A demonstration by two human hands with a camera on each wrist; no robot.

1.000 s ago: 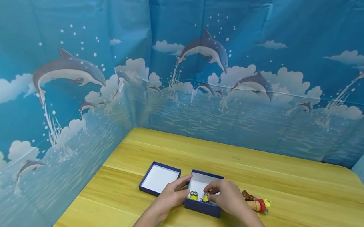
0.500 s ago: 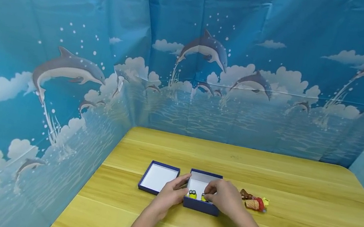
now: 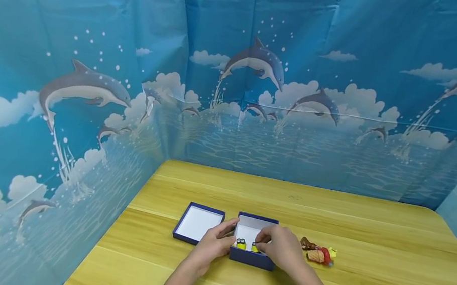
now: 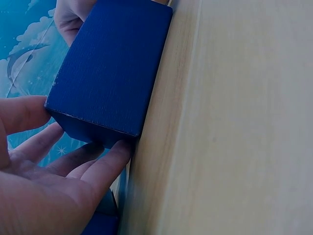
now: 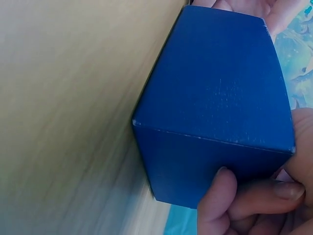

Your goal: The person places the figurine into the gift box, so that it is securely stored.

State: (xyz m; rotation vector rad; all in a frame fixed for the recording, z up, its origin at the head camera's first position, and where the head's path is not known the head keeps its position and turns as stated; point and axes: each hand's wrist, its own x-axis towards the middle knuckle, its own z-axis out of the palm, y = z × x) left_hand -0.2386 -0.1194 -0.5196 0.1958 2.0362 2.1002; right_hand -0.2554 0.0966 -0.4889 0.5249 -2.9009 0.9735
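two arms of mine angle inward to the blue box (image 3: 251, 258) on the table (image 3: 374, 250). my left hand (image 3: 216, 243) lies along its left wall, fingers extended, thumb up at the rim. my right hand (image 3: 283, 248) bends over the right wall, thumb and forefinger pinching a yellow figure (image 3: 254, 248) inside, other fingers folded outside. the other goggle-eyed figure (image 3: 241, 245) sits inside, near my left fingertips.
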